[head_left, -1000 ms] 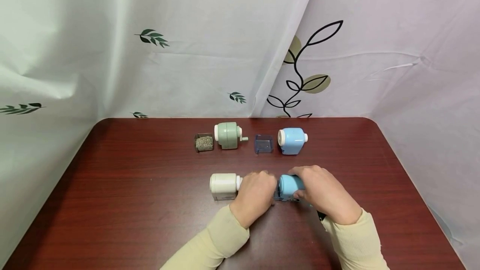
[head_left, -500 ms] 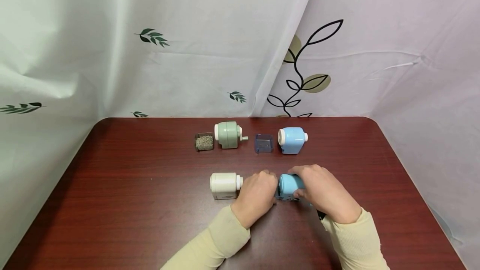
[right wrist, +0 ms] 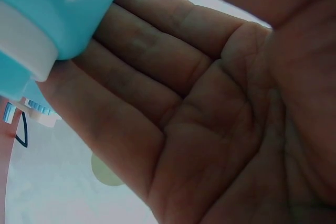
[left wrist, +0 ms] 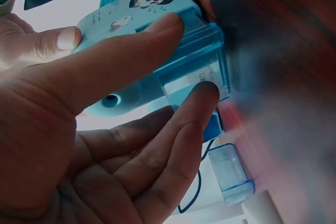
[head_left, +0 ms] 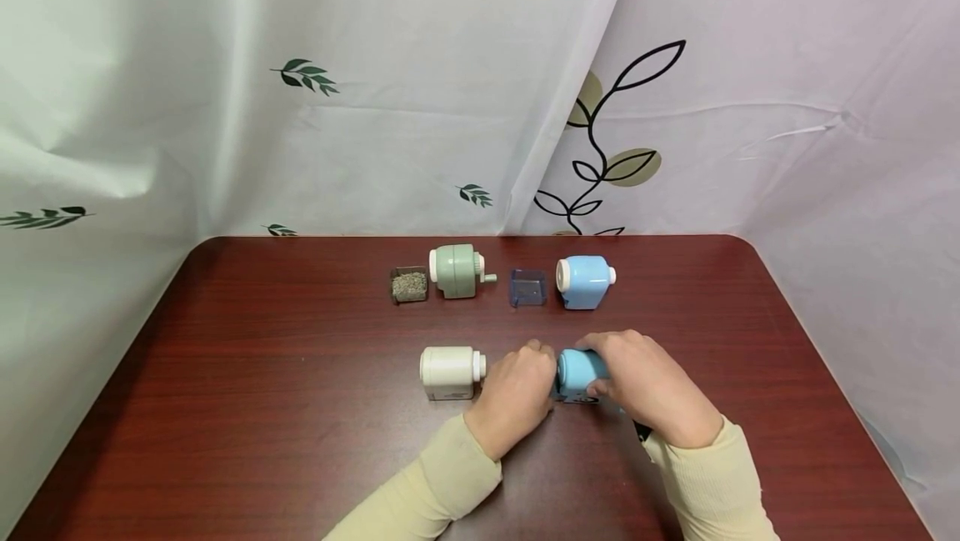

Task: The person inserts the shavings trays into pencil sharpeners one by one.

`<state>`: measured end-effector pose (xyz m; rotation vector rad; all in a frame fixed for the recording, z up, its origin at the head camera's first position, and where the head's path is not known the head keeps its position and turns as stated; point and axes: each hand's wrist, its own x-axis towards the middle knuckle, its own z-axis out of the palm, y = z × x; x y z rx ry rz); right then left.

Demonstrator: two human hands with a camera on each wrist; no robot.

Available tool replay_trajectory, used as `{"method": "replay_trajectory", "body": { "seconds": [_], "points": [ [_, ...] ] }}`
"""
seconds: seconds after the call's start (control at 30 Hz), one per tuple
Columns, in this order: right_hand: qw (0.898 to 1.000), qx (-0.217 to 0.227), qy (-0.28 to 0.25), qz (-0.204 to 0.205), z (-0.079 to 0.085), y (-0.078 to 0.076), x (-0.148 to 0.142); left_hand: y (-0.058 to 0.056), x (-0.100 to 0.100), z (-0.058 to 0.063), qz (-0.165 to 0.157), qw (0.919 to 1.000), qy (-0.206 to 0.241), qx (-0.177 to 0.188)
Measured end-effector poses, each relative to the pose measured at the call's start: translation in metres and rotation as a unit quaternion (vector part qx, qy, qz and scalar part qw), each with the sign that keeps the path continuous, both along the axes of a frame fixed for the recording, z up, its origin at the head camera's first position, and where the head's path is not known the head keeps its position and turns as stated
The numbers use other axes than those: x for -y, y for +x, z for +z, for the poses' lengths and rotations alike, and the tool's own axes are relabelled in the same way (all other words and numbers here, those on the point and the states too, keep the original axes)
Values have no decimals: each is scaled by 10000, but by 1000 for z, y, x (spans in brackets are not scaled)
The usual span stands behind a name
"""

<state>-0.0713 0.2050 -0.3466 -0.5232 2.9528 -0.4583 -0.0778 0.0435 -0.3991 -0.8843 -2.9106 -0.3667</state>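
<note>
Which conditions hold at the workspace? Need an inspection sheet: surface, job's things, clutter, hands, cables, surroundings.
Surface: dark red-brown wood-grain table
Job's things: blue boxy plastic sharpener; clear blue plastic drawer at its base, seating unclear
Clutter: cream boxy plastic sharpener, green rounded plastic sharpener, light-blue boxy plastic sharpener, clear square plastic tray of shavings, dark-blue clear plastic tray
Hands: left hand pinches the drawer; right hand grips its sharpener
Cables: nothing seen
Surroundings: white leaf-printed sheet behind
</note>
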Motion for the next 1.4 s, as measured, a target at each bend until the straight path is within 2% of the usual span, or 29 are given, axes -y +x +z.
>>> {"method": "replay_trajectory", "body": {
  "seconds": [0.2,0.53,0.93,1.23,1.4],
  "points": [
    [10000,-41,-14,1,0,0,0,0,-1,-3,26,10000,23,-7],
    [9996,-217,-94,141,-2,0,-1,0,-1,-5,41,9997,90,-238],
    [9994,-215,-193,188,-2,0,-2,-4,-1,-6,-11,9999,149,49],
    [9995,-167,-180,180,-1,0,-2,-6,-1,-8,-100,9998,160,-79],
    [9993,-223,-215,192,-2,0,-3,-6,-2,-9,-98,9997,246,-3]
  ]
}}
